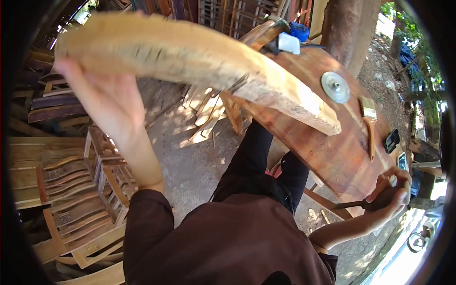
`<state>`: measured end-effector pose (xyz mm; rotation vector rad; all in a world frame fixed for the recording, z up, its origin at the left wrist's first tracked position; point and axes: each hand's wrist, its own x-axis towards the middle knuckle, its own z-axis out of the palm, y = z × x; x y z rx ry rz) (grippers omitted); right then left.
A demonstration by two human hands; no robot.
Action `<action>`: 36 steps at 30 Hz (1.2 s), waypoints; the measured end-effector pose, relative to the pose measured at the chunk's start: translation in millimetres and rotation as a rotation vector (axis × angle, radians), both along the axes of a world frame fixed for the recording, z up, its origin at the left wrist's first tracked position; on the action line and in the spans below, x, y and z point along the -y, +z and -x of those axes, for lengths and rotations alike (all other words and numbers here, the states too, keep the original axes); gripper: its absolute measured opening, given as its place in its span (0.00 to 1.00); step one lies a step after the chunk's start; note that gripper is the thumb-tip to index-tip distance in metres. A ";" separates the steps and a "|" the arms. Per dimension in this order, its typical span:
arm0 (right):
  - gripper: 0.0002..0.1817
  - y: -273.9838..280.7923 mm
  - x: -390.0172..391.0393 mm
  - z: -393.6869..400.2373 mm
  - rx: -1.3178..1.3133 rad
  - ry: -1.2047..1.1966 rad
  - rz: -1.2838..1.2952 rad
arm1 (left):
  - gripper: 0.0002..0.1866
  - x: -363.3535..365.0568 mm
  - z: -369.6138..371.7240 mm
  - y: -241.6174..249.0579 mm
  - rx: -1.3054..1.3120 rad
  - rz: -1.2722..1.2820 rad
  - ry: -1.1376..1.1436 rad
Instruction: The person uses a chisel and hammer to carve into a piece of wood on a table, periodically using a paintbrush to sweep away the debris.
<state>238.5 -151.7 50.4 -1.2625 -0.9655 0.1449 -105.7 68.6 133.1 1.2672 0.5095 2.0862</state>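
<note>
A long curved piece of pale wood [204, 59] is raised across the upper part of the view, its narrow end over the wooden table. My left hand [111, 97] grips its wide end from below, with the thumb at the left edge and the other fingers mostly hidden behind the wood. At the right, near the table's edge, my right hand [392, 194] is closed around the dark handle of a tool [375, 202], whose thin blade points left. The tool's exact kind is unclear.
On the reddish wooden table [308, 147] lie a metal disc [335, 87], a paintbrush [369, 123] and a dark small box [392, 141]. A blue object [299, 31] sits at its far end. Slatted wooden chair parts [71, 204] stand at the left; wood scraps [206, 118] lie on the ground.
</note>
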 end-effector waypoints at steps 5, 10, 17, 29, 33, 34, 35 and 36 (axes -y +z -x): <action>0.24 -1.2 -26.8 26.9 0.517 0.131 0.453 | 0.33 43.4 53.1 -74.8 0.099 0.149 0.013; 0.35 -16.9 -42.5 41.8 0.712 0.174 0.488 | 0.33 62.5 60.5 -132.0 0.178 0.363 0.033; 0.33 -28.4 -22.7 44.0 0.654 0.309 0.657 | 0.35 84.4 43.3 -153.4 0.177 0.529 -0.121; 0.29 -11.0 1.6 51.3 0.595 0.200 0.689 | 0.36 62.9 2.9 -132.4 0.151 0.488 -0.387; 0.29 -17.7 3.3 53.5 0.655 0.165 0.676 | 0.37 63.6 5.4 -137.3 0.088 0.467 -0.346; 0.29 -16.7 4.3 56.8 0.672 0.165 0.676 | 0.37 63.8 8.4 -142.2 0.093 0.456 -0.346; 0.29 -14.6 4.2 61.3 0.686 0.165 0.679 | 0.37 64.1 13.4 -146.3 0.050 0.454 -0.342; 0.29 -11.2 3.2 65.8 0.687 0.163 0.677 | 0.37 65.6 17.3 -150.0 0.006 0.459 -0.338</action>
